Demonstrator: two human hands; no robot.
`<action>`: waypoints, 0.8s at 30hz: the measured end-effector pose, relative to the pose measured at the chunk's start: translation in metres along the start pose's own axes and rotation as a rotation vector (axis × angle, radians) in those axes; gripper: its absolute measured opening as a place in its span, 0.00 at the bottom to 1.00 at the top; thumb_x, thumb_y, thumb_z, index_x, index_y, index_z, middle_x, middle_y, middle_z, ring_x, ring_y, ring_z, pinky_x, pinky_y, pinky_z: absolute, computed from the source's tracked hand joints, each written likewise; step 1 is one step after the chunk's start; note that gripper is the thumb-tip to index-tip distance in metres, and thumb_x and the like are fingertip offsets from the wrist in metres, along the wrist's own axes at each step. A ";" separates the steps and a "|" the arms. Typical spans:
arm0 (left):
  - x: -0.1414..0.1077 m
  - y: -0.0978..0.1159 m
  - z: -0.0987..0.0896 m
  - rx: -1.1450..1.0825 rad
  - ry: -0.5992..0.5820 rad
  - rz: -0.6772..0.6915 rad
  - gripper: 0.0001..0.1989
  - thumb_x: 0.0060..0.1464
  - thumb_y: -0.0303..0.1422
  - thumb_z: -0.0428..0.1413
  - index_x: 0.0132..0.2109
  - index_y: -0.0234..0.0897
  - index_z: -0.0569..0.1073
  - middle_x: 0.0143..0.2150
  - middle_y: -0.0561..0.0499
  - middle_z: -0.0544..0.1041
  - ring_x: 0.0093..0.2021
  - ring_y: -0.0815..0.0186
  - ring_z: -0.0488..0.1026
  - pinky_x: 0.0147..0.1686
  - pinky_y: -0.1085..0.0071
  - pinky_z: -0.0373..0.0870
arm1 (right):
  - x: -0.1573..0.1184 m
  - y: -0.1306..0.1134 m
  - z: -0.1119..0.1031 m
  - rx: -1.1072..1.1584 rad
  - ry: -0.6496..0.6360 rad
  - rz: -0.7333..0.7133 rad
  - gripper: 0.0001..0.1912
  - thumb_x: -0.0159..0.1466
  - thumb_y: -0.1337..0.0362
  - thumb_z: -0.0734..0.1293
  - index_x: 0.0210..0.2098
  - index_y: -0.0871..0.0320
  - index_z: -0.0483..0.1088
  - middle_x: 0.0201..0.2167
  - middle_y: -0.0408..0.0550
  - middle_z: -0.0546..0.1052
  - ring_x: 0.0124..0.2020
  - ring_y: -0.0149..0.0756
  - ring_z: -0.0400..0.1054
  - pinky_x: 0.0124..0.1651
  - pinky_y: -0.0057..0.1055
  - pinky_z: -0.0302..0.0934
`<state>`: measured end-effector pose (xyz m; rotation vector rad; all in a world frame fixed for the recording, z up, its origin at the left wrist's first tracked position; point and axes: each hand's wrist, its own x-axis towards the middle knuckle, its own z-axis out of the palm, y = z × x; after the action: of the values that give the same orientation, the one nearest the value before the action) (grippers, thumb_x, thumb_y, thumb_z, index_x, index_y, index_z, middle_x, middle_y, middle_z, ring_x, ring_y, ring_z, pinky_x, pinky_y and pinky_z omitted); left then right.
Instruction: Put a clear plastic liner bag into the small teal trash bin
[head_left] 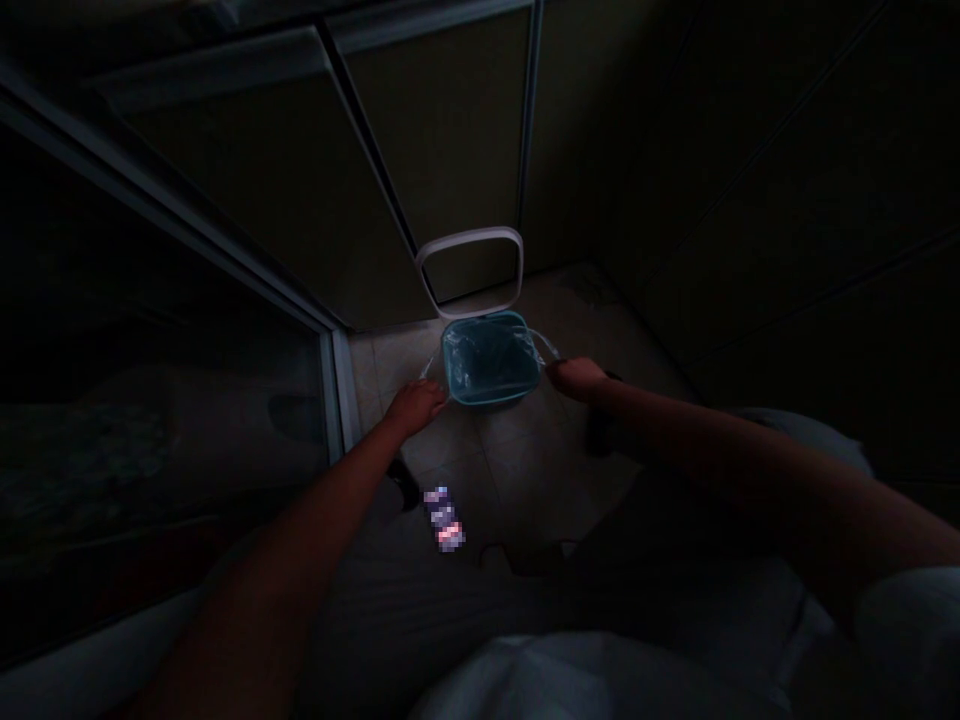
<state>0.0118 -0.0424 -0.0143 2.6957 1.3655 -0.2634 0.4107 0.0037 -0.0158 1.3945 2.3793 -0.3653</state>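
The left hand (414,406) and right hand (577,378) each form a narrow grip on an opposite edge of a clear plastic liner (489,362). Low light hides the finger detail. The left hand is at the near left corner of the bin, and the right hand is just beyond its right side. Each gathered liner edge runs from the rim to the nearer hand.

The liner sits inside a square teal bin (491,394), which stands on a tiled floor (499,450). A white-rimmed lid (469,236) stands raised and open behind the bin, tilted back toward dark wall panels (442,130). A metal door frame (334,390) runs along the floor to the left of the bin.

A small lit object (444,518), too pixelated to identify, lies nearer the person, below and between the forearms. Pale cloth (585,680) fills the lower edge of the view.
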 end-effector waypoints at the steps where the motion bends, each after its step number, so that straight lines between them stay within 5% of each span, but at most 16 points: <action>1: 0.000 0.002 0.000 -0.003 -0.003 0.014 0.10 0.66 0.35 0.56 0.41 0.39 0.81 0.43 0.44 0.78 0.48 0.55 0.73 0.46 0.62 0.66 | 0.000 0.000 0.003 0.000 -0.002 -0.014 0.16 0.73 0.63 0.58 0.49 0.57 0.75 0.51 0.59 0.81 0.47 0.49 0.78 0.43 0.36 0.67; 10: -0.002 0.004 0.005 0.033 -0.075 0.061 0.09 0.64 0.31 0.55 0.41 0.39 0.81 0.43 0.42 0.78 0.48 0.54 0.73 0.50 0.59 0.66 | 0.004 -0.002 0.015 0.010 -0.043 -0.075 0.16 0.74 0.65 0.57 0.48 0.58 0.76 0.48 0.60 0.81 0.46 0.49 0.78 0.45 0.37 0.67; 18: 0.007 0.002 0.012 -0.222 -0.084 -0.042 0.07 0.59 0.28 0.57 0.34 0.41 0.80 0.42 0.43 0.77 0.51 0.53 0.72 0.57 0.56 0.64 | 0.012 -0.001 0.020 0.027 -0.052 -0.045 0.15 0.74 0.65 0.58 0.47 0.58 0.77 0.48 0.62 0.81 0.47 0.51 0.78 0.46 0.39 0.68; 24: 0.022 0.000 0.007 -0.040 -0.123 -0.078 0.10 0.62 0.30 0.55 0.43 0.41 0.82 0.47 0.41 0.78 0.52 0.50 0.73 0.52 0.56 0.68 | 0.023 0.000 0.004 0.060 -0.025 0.064 0.16 0.73 0.65 0.59 0.46 0.59 0.78 0.49 0.62 0.81 0.48 0.49 0.78 0.47 0.37 0.68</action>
<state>0.0240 -0.0264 -0.0257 2.5507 1.4253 -0.3976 0.4014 0.0204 -0.0295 1.4796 2.3155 -0.4384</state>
